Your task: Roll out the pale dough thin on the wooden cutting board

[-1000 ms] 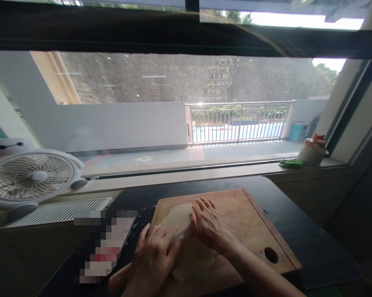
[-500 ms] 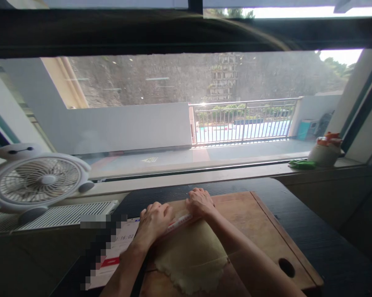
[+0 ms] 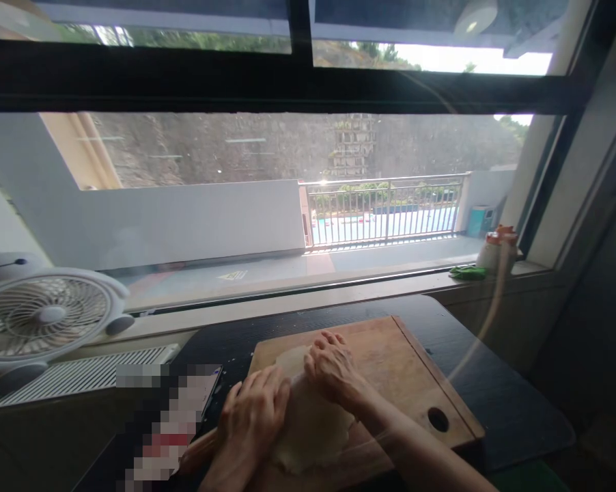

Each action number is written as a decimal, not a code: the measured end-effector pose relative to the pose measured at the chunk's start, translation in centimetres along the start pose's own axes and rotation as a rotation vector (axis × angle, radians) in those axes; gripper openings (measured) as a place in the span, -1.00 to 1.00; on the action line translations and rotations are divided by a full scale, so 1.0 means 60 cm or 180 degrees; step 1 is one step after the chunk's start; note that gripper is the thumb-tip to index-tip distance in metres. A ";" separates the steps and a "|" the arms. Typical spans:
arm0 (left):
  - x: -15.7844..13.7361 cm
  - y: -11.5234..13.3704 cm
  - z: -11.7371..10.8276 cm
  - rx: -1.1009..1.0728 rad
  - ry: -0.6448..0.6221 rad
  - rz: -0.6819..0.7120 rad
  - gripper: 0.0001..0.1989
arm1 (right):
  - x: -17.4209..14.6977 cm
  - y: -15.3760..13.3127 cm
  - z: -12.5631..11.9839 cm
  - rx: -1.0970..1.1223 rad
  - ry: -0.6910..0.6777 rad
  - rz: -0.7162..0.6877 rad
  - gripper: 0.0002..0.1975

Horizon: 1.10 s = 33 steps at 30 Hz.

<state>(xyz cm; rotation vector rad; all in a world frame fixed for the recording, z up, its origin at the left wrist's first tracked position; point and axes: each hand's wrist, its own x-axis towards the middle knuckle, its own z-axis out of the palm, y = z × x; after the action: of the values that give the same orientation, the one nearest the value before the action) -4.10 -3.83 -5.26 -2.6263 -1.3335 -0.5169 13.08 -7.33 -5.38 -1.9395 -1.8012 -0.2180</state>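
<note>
A thin, pale sheet of dough [image 3: 313,427] with a ragged edge lies on a wooden cutting board [image 3: 390,369]. Across it runs what looks like a rolling pin [image 3: 201,447], whose brown end sticks out to the lower left; its middle is mostly covered. My left hand [image 3: 254,413] curls over the pin at the board's left side, thumb toward the dough. Over the far part of the dough, my right hand [image 3: 332,365] bends its fingers around the other end, which it hides. Some dough shows beyond both hands.
The board rests on a dark table [image 3: 497,389]. Left of it is a partly blurred tablet or phone [image 3: 175,424]. A white fan [image 3: 52,314] stands by the window sill. On the right of the sill are a green cloth [image 3: 466,273] and an orange-topped container [image 3: 495,256].
Both hands have drawn back toward me with the pin, uncovering dough at the far side. A red-marked strip between the hands no longer shows. The camera view has shifted.
</note>
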 end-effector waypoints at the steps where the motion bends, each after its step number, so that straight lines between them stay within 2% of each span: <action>1: 0.009 -0.003 -0.001 -0.0002 0.0012 -0.0025 -0.61 | 0.009 -0.002 0.001 -0.0036 -0.0072 0.0056 -0.63; 5: 0.063 -0.029 0.007 -0.0099 -0.0251 -0.0239 -0.61 | 0.058 -0.002 0.015 -0.0075 -0.0334 0.0221 -0.61; 10: 0.138 -0.075 0.043 -0.0001 -0.0608 -0.0570 -0.59 | 0.123 0.016 0.046 -0.0061 -0.0637 0.0302 -0.63; 14: 0.164 -0.092 0.059 -0.0025 -0.0827 -0.0754 -0.60 | 0.150 0.025 0.062 -0.0029 -0.0758 0.0340 -0.64; 19: 0.141 -0.075 0.047 -0.0045 -0.0658 -0.0668 -0.59 | 0.129 0.021 0.051 -0.0015 -0.0655 0.0318 -0.65; 29: 0.019 -0.012 0.012 0.0088 0.0048 -0.0210 -0.63 | -0.008 -0.010 -0.007 -0.0010 0.0044 0.0087 -0.66; 33: 0.025 -0.011 0.015 0.0116 0.0048 -0.0245 -0.64 | -0.004 -0.012 -0.005 -0.0011 0.0004 0.0168 -0.65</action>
<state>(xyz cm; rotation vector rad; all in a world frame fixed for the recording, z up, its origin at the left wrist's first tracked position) -3.61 -2.03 -5.56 -2.5453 -1.4304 -0.5170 12.42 -7.65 -5.05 -1.9862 -1.7474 -0.2049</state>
